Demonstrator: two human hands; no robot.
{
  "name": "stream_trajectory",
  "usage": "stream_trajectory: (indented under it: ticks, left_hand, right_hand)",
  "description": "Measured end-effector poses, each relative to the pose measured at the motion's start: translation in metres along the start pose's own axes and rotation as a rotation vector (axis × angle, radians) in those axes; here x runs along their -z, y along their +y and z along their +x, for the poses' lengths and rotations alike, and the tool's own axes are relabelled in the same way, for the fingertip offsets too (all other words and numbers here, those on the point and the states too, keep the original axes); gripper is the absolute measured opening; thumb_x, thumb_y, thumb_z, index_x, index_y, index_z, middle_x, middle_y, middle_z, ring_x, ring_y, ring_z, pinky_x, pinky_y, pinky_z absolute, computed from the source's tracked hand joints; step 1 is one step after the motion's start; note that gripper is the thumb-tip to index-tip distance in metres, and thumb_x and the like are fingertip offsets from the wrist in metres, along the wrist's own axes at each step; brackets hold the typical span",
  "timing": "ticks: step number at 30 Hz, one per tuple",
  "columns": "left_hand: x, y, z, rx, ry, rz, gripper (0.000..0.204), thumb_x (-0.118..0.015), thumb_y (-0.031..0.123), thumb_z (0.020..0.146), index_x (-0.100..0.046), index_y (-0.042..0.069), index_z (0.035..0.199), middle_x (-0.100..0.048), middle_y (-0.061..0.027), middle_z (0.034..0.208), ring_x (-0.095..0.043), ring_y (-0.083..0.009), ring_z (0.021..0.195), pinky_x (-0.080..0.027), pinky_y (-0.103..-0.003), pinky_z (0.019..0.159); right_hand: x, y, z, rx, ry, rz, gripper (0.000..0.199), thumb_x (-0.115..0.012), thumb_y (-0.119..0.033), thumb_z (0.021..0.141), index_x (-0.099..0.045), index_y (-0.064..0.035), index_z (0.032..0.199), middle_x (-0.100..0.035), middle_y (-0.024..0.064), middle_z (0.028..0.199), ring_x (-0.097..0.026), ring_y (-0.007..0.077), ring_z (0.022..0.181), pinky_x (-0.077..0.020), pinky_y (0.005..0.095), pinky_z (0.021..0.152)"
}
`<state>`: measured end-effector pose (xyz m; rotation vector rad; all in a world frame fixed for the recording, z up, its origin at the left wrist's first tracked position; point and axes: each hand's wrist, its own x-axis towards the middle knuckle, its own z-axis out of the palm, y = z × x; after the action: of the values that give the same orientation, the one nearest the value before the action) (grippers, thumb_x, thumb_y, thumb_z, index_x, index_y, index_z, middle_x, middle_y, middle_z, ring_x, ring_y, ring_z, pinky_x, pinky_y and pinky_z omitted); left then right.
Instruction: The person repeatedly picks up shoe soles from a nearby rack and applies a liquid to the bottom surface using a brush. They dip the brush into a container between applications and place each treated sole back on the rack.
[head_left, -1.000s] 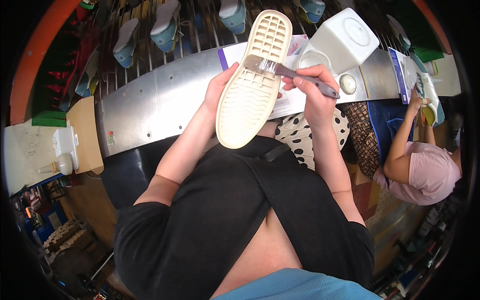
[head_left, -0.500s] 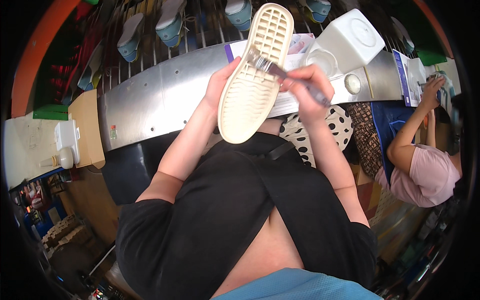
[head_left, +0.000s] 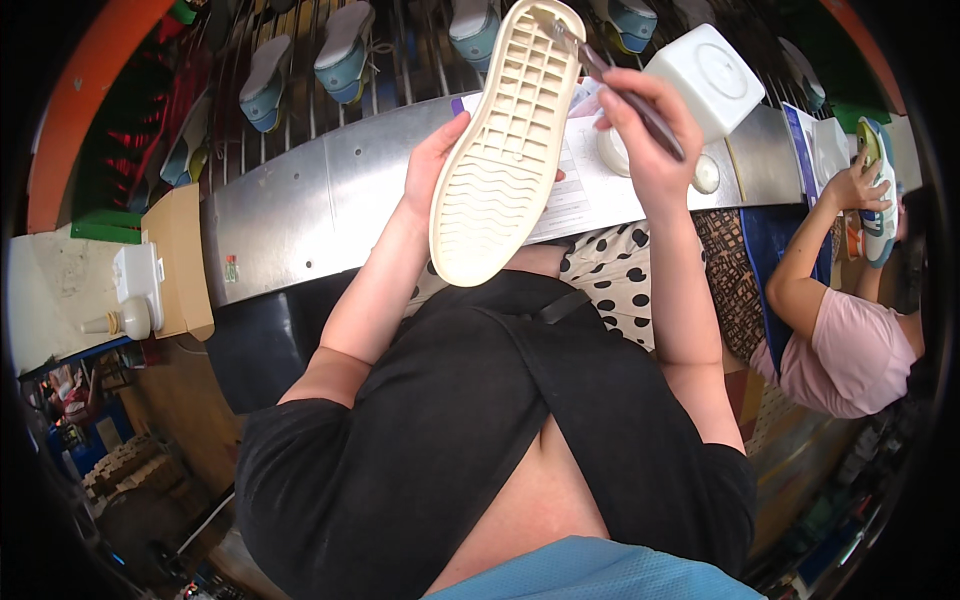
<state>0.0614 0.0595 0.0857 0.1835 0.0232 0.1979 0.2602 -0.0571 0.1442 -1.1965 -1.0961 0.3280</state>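
A cream shoe sole is held up over the near edge of the metal bench, its gridded, wavy-ribbed face toward me. My left hand grips its left edge, with fingers partly hidden behind it. In my right hand is a paintbrush with a dark handle, closed between thumb and fingers. The brush's bristles touch the far end of the sole, inside the raised rim. Beneath my right hand, a round white container is partly covered.
A large white plastic jug stands at the back right of the metal bench. Behind it, several blue-grey shoes sit on a roller rack. On the right a co-worker holds a shoe. A cardboard piece stands at the left.
My right hand has moved the paintbrush up and away from the sole's middle to its far end. The sole has shifted slightly left and up. The co-worker's shoe has come upright into view.
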Motion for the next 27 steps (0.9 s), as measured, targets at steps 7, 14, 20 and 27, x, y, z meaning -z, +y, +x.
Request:
stream_trajectory:
  ticks: [7,14,20,27]
  left_hand:
    - [0.006,0.000,0.002,-0.154,0.032,0.016,0.064,-0.029,0.041,0.106,-0.032,-0.001,0.154,-0.038,-0.0259,0.155,-0.047,-0.0414,0.137,-0.044,-0.055,0.110]
    - [0.002,0.001,0.012,-0.193,-0.057,-0.085,0.067,-0.032,0.048,0.104,-0.039,0.000,0.151,-0.053,-0.0263,0.142,-0.055,-0.0476,0.126,-0.049,-0.054,0.105]
    - [0.006,0.007,0.017,-0.216,-0.152,-0.021,0.073,-0.033,0.055,0.103,-0.023,0.011,0.160,-0.029,-0.0204,0.161,-0.045,-0.0543,0.132,-0.046,-0.067,0.101]
    - [0.019,0.024,0.024,-0.110,-0.269,-0.043,0.080,-0.036,0.062,0.099,-0.035,0.006,0.155,-0.046,-0.0288,0.148,-0.048,-0.0531,0.131,-0.043,-0.067,0.103]
  right_hand:
    - [-0.030,-0.013,-0.039,0.202,-0.313,-0.080,0.015,-0.070,0.008,0.083,-0.070,0.0041,0.097,-0.072,0.0135,0.097,-0.068,0.0165,0.081,-0.0541,0.0273,0.073]
    - [-0.039,-0.012,-0.047,0.000,-0.080,-0.004,0.016,-0.069,0.007,0.082,-0.069,0.0023,0.098,-0.071,0.0139,0.096,-0.071,0.0242,0.083,-0.0552,0.0313,0.076]
    - [-0.042,-0.032,-0.073,0.063,-0.550,0.104,0.016,-0.070,0.007,0.081,-0.069,0.0028,0.097,-0.071,0.0122,0.095,-0.071,0.0232,0.084,-0.0549,0.0298,0.075]
    - [-0.048,-0.020,-0.069,-0.205,-0.368,0.204,0.012,-0.068,0.006,0.087,-0.070,0.0020,0.099,-0.072,0.0094,0.094,-0.069,0.0139,0.084,-0.0535,0.0258,0.074]
